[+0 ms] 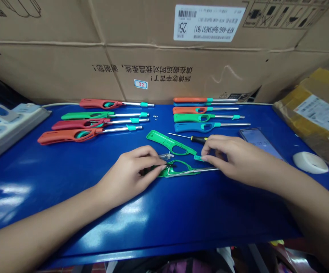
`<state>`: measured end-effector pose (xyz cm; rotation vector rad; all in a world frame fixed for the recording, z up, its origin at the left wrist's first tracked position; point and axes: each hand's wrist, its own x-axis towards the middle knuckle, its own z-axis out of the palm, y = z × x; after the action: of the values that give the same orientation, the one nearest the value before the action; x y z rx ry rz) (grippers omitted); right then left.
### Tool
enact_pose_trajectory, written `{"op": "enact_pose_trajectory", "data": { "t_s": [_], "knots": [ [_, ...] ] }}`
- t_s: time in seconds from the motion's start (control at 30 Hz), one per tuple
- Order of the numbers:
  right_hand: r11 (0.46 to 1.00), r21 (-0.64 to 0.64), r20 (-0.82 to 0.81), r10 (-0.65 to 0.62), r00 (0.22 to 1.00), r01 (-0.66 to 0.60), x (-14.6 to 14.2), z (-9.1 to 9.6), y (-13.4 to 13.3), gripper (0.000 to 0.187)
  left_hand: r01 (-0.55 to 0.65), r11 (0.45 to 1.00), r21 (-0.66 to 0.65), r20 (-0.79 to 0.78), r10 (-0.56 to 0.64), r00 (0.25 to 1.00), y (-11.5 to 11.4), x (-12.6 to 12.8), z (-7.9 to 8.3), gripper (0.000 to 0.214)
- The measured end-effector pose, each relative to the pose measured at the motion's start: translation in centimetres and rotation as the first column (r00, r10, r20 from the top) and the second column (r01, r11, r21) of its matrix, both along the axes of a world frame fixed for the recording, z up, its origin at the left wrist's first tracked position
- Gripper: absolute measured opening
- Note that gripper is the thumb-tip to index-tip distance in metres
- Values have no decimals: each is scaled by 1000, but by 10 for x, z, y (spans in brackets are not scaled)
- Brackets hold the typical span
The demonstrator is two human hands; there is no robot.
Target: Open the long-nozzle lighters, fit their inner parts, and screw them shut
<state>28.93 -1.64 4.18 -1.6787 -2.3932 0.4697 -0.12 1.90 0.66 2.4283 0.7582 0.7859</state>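
Note:
A green lighter half-shell (181,165) lies on the blue table with a metal tube (209,169) pointing right and pale wires along it. My left hand (136,167) is closed at its handle end, fingertips pinching a small dark part that I cannot make out. My right hand (223,155) pinches a small teal plastic piece (198,157) just above the tube. Behind them rests the other green half-shell (168,142). A clear part (166,156), perhaps the fuel tank, sits by my left fingertips. The screwdriver (198,139) lies behind my right hand, its handle partly hidden.
Several long-necked lighters lie in a left group (70,135) and a right group (194,127). A phone (259,140), a white mouse (310,162) and a taped carton (317,113) are at right. A power strip (13,129) stands at left; a large cardboard box (141,57) rises behind.

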Motion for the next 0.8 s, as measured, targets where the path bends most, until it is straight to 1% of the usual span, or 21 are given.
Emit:
{"op": "enact_pose_trajectory", "data": {
  "t_s": [0.1,0.17,0.27,0.37,0.43,0.47,0.53,0.6,0.7,0.8],
  "knots": [
    [999,13,-90,37,995,-36,-6,1,-2,15,12,1000,7,-9,-12,1000,0,0,0,14],
    [998,23,-106,55,993,-53,-13,-2,-3,14,-1,1000,-4,-17,1,1000,0,0,0,14],
    [996,67,-52,68,996,-65,-22,-10,-6,13,-18,1000,-13,-32,18,999,-1,1,-1,13],
    [984,102,41,144,989,-148,-26,-16,-9,15,-20,1000,-8,-37,19,999,-1,1,-1,12],
    [974,111,65,189,980,-195,-27,-17,-10,15,-15,1000,-5,-37,15,999,-1,2,-1,11],
    [974,114,58,192,980,-198,-27,-16,-10,14,-10,1000,-4,-37,10,999,0,2,0,11],
    [980,113,13,163,986,-164,-27,-15,-10,12,-3,1000,0,-40,3,999,0,2,0,11],
    [986,91,-27,143,989,-141,-26,-12,-8,12,-4,1000,-5,-44,4,999,0,2,0,11],
    [986,45,-27,160,987,-159,-24,-9,-7,4,-13,999,-29,-49,11,999,0,1,-1,10],
    [984,31,-18,175,984,-174,-22,-7,-7,7,-21,999,-47,-48,18,999,-1,1,-3,10]
  ]
}}
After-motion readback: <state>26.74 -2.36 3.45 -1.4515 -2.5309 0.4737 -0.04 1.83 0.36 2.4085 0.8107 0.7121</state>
